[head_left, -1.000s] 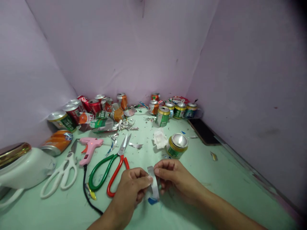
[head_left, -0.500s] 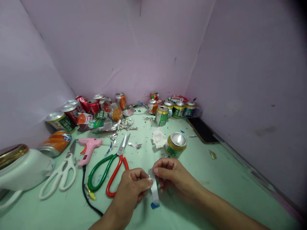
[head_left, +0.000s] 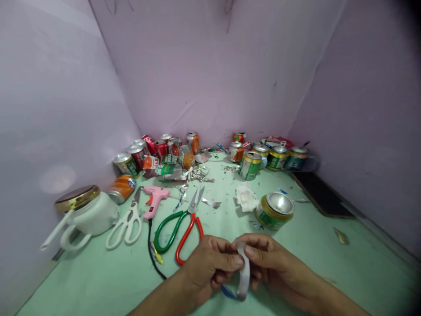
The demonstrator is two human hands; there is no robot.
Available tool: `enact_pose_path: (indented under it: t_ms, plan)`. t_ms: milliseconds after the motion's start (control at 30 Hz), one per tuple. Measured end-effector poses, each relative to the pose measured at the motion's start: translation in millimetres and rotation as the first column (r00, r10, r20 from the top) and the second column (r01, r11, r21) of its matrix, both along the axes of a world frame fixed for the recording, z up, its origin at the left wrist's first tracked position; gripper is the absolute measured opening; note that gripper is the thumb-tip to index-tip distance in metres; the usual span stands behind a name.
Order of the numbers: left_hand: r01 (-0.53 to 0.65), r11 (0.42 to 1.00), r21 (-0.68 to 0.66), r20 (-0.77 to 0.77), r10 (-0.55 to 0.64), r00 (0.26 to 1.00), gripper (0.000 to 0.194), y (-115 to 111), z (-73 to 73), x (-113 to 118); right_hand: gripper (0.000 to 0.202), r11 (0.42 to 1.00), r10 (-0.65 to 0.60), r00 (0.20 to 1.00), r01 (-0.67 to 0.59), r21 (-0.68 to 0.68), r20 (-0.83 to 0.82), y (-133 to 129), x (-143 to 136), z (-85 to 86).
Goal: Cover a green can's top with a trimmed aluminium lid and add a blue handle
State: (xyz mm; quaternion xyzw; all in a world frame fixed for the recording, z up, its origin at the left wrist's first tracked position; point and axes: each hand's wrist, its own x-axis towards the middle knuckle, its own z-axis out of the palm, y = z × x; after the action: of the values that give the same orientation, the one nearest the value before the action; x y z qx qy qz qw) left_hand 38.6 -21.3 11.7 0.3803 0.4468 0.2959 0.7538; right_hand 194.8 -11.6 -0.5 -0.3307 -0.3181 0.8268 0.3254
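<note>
A narrow silvery metal strip [head_left: 244, 281], blue on its other face, curves downward between my hands at the front of the table. My left hand [head_left: 215, 267] pinches it from the left, thumb against its edge. From the right, my right hand [head_left: 268, 259] grips the strip's upper end between thumb and fingers. Just beyond my right hand stands a cut-down green and gold can [head_left: 275, 211], its domed silver bottom facing up. Red- and green-handled scissors [head_left: 186, 224] lie with blades apart, close to my left hand.
A pink glue gun [head_left: 156, 199], white scissors [head_left: 126, 226] and a white mug [head_left: 94, 219] with a gold lid are on the left. Crumpled tissue [head_left: 246, 197] lies behind the cut can. Several cans [head_left: 160, 148] line the back; a phone [head_left: 320, 193] lies right.
The view has swung left, so everything appears further right. The strip is more curved now, and my hands have come closer together around it.
</note>
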Motion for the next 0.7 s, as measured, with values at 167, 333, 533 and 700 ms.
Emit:
enact_pose_path:
  t_ms: [167,333,533,700]
  plan:
    - [-0.132,0.981,0.143,-0.254,0.166,0.953,0.028,3,3.0,-1,0.027,0.997,-0.066,0.995,0.063,-0.049,-0.068,6,4,3.9]
    - [-0.161,0.849,0.503,-0.612,0.481,0.628,0.025,22,22.7,-40,0.026,0.99,-0.135,0.991,0.134,0.029,0.007,9,9,6.4]
    - [0.066,0.829,0.556,-0.827,0.559,-0.054,0.031,55,26.5,-106,0.03,0.967,-0.241,0.93,0.204,0.156,0.277,12,6,-0.6]
    - [0.206,0.886,0.416,-0.862,0.456,-0.221,0.033,66,13.4,-114,0.048,0.964,-0.251,0.944,0.223,0.148,0.213,13,3,2.1]
